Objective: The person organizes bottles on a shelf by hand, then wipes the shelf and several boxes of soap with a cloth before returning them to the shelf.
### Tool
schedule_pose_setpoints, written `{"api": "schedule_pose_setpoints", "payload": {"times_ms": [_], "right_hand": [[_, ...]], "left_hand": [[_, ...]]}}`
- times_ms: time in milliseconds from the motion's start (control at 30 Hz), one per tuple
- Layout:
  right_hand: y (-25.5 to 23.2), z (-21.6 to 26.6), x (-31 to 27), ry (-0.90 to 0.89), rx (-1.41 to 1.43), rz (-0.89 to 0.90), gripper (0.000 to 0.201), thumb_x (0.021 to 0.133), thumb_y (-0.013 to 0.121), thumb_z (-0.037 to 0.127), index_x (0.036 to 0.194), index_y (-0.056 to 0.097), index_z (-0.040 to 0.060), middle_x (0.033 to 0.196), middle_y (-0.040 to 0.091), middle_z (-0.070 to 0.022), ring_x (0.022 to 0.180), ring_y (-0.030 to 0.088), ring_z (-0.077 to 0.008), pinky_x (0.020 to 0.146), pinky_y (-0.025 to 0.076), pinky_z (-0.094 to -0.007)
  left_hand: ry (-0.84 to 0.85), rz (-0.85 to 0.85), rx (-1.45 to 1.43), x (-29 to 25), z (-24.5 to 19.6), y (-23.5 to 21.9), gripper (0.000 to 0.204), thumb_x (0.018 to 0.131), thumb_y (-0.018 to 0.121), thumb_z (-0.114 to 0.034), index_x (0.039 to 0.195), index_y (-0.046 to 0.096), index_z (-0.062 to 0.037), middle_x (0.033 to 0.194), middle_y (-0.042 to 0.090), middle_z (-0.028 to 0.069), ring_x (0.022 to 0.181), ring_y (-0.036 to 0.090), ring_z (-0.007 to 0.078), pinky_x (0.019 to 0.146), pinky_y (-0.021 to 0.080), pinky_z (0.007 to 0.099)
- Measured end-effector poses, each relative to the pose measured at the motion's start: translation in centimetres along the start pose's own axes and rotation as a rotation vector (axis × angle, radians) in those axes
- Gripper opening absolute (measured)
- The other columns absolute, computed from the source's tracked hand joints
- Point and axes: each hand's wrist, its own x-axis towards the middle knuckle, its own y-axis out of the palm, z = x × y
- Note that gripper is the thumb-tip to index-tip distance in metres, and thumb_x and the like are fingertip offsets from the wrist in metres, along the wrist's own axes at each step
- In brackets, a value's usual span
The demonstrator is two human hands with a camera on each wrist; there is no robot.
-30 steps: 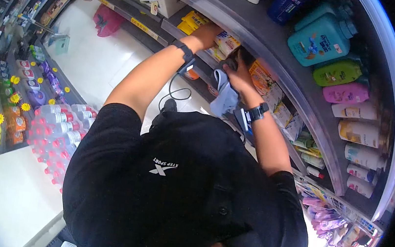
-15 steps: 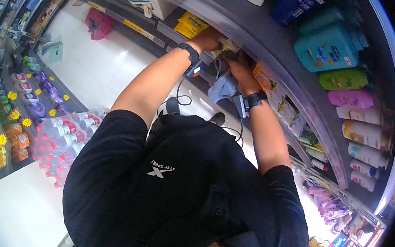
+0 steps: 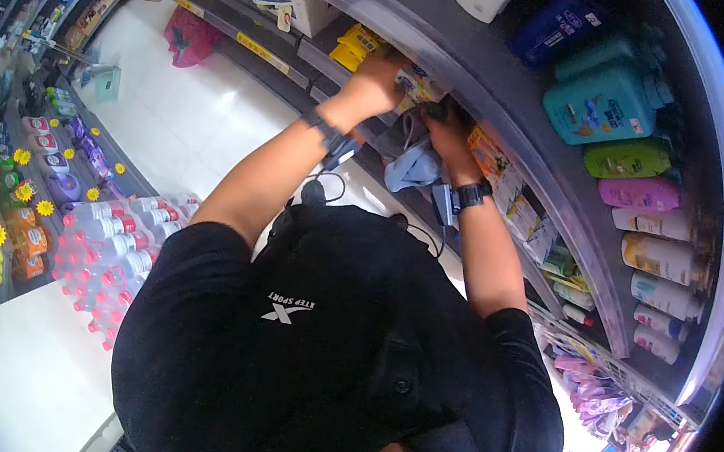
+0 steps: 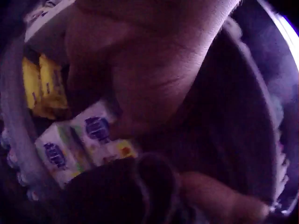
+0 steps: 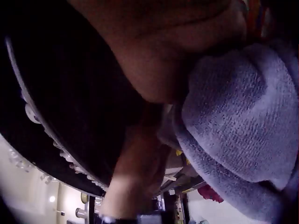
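At the lower shelf, my left hand [image 3: 377,90] is at some small white and yellow boxes [image 3: 418,91]. In the left wrist view, its thumb lies against the end of one white box [image 4: 96,126] with blue lettering, the curled fingers on its far side partly hidden. A second box [image 4: 58,156] stands beside it. To the right, my right hand [image 3: 450,139] reaches into the shelf and grips a grey-blue cloth [image 3: 412,169], which hangs in folds over the shelf edge. The right wrist view shows the cloth's fuzzy weave, with the fingertips hidden.
Yellow packs [image 3: 355,46] lie left of the boxes, orange boxes [image 3: 486,151] on the right. The upper shelf [image 3: 522,97] juts out over both hands, carrying a turquoise bottle [image 3: 598,110] and other bottles. Shrink-wrapped bottles [image 3: 110,249] stand behind my left arm.
The left hand has drawn back slightly towards me, its wrist turned. The cloth first hung long, then bunched up nearer the shelf edge. The right hand stays at the shelf.
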Motion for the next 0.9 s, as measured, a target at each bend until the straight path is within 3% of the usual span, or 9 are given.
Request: {"api": "schedule_pose_setpoints", "payload": {"times_ms": [33, 100, 133, 200, 233, 367, 833, 900], "right_hand": [[-0.1, -0.7, -0.2, -0.122, -0.240, -0.047, 0.065, 0.096, 0.067, 0.035, 0.147, 0.050, -0.0008, 0.148, 0.053, -0.0282, 0.141, 0.048, -0.0420, 0.118, 0.037, -0.0462], [-0.7, -0.5, -2.9, -0.169, -0.146, -0.156, 0.062, 0.097, 0.068, 0.036, 0.147, 0.051, 0.0022, 0.148, 0.055, -0.0257, 0.140, 0.050, -0.0405, 0.117, 0.038, -0.0468], [-1.6, 0.6, -4.3, 0.011, -0.014, -0.036, 0.054, 0.098, 0.068, 0.033, 0.144, 0.056, 0.0056, 0.145, 0.059, -0.0213, 0.137, 0.054, -0.0371, 0.115, 0.039, -0.0448], [-3.4, 2.3, -6.5, -0.012, 0.078, 0.063, 0.052, 0.098, 0.067, 0.030, 0.144, 0.056, 0.0074, 0.144, 0.061, -0.0187, 0.137, 0.054, -0.0349, 0.116, 0.039, -0.0430], [-4.0, 2.6, -7.2, -0.043, 0.169, 0.146, 0.050, 0.099, 0.067, 0.027, 0.144, 0.057, 0.0092, 0.143, 0.062, -0.0161, 0.136, 0.055, -0.0327, 0.116, 0.038, -0.0411], [-6.0, 2.2, -8.6, -0.225, 0.098, 0.179, 0.047, 0.098, 0.066, 0.022, 0.142, 0.059, 0.0093, 0.139, 0.065, -0.0132, 0.135, 0.056, -0.0287, 0.116, 0.037, -0.0387], [-9.3, 2.4, -10.6, -0.304, 0.112, 0.394, 0.043, 0.100, 0.065, 0.022, 0.139, 0.060, 0.0056, 0.138, 0.064, -0.0149, 0.132, 0.058, -0.0282, 0.114, 0.040, -0.0393], [-9.8, 1.2, -10.7, -0.394, 0.080, 0.402, 0.042, 0.099, 0.065, 0.021, 0.139, 0.061, 0.0059, 0.138, 0.063, -0.0157, 0.133, 0.057, -0.0284, 0.115, 0.039, -0.0394]], "left_hand": [[0.069, -0.098, -0.152, -1.0, -2.5, -3.9, 0.038, 0.085, 0.077, -0.017, 0.118, 0.069, -0.0017, 0.114, 0.070, 0.0212, 0.112, 0.067, 0.0350, 0.095, 0.054, 0.0443], [0.001, -0.138, -0.419, -2.6, -9.5, -12.7, 0.012, 0.089, 0.072, -0.008, 0.098, 0.071, 0.0004, 0.093, 0.071, 0.0151, 0.087, 0.072, 0.0281, 0.077, 0.056, 0.0369], [0.124, -0.291, -0.367, -3.3, -12.0, -16.0, 0.006, 0.089, 0.072, -0.004, 0.091, 0.070, 0.0012, 0.084, 0.069, 0.0124, 0.073, 0.070, 0.0229, 0.068, 0.054, 0.0308], [0.285, -0.368, -0.342, -5.3, -16.7, -22.9, 0.008, 0.086, 0.075, -0.004, 0.088, 0.068, -0.0009, 0.079, 0.068, 0.0092, 0.074, 0.066, 0.0220, 0.071, 0.051, 0.0304], [0.405, -0.406, -0.286, -6.2, -20.1, -26.6, 0.008, 0.090, 0.065, -0.001, 0.087, 0.072, 0.0002, 0.077, 0.067, 0.0094, 0.069, 0.065, 0.0181, 0.064, 0.053, 0.0295], [0.234, -0.373, -0.148, -7.6, -21.7, -27.5, 0.007, 0.090, 0.065, -0.002, 0.087, 0.071, -0.0008, 0.077, 0.067, 0.0097, 0.069, 0.066, 0.0185, 0.064, 0.054, 0.0300], [-0.354, -0.157, 0.492, -7.6, -29.6, -28.3, 0.004, 0.088, 0.066, -0.007, 0.087, 0.070, -0.0054, 0.078, 0.069, 0.0112, 0.071, 0.069, 0.0205, 0.064, 0.056, 0.0326], [-0.438, -0.125, 0.597, -7.4, -30.7, -28.1, 0.004, 0.088, 0.066, -0.007, 0.087, 0.069, -0.0061, 0.078, 0.069, 0.0114, 0.072, 0.069, 0.0208, 0.064, 0.056, 0.0329]]}}
